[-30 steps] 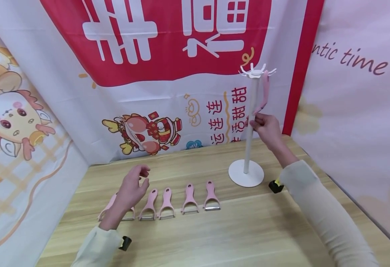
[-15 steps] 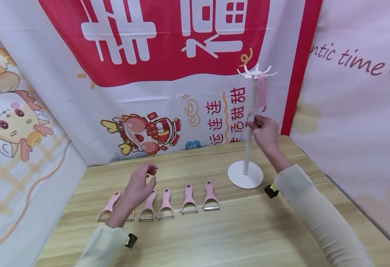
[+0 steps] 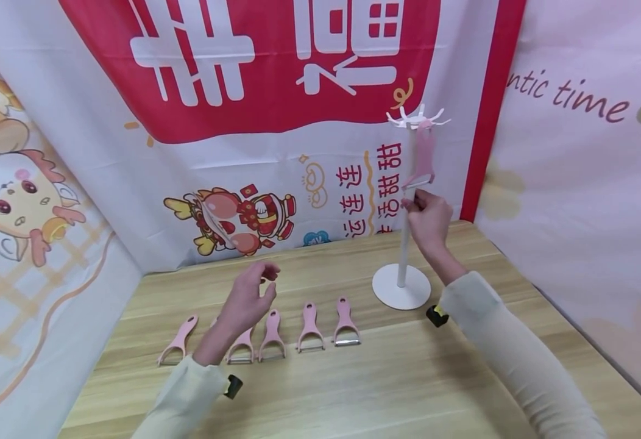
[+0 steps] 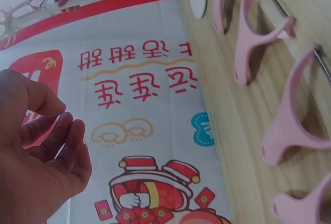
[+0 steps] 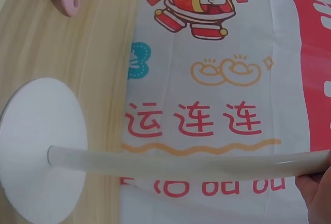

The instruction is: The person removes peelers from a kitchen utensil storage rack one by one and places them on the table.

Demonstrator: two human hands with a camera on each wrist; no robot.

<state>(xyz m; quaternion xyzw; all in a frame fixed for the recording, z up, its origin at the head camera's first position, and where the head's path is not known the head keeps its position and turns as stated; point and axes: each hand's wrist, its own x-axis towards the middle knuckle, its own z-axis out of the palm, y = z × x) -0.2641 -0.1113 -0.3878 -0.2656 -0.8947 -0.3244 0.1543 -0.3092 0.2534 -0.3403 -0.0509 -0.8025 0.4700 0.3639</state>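
Note:
My right hand (image 3: pixel 429 221) grips the white pole (image 3: pixel 404 250) of an upright rack with a ring of hooks (image 3: pixel 415 122) on top. From a hook hangs a pink peeler (image 3: pixel 423 152), its blade end just above that hand. In the right wrist view the pole (image 5: pixel 155 164) runs from its round base (image 5: pixel 41 193) to my fingers at the edge. My left hand (image 3: pixel 249 299) hovers over the table with loosely bent fingers, holding nothing. Pink peelers lie in a row beneath and beside it, including one peeler (image 3: pixel 273 335) near the wrist; the left forearm hides part of the row.
More peelers lie on the wooden table (image 3: pixel 326 396), among them a peeler (image 3: pixel 180 341) at the left end and a peeler (image 3: pixel 345 323) nearest the rack. A printed cloth (image 3: pixel 320 146) hangs behind the table, and more cloth stands at both sides.
The rack's top has turned, so the hanging peeler has swung leftward from side-on to face forward. My right hand stays at the pole. My left hand has drifted right above the row.

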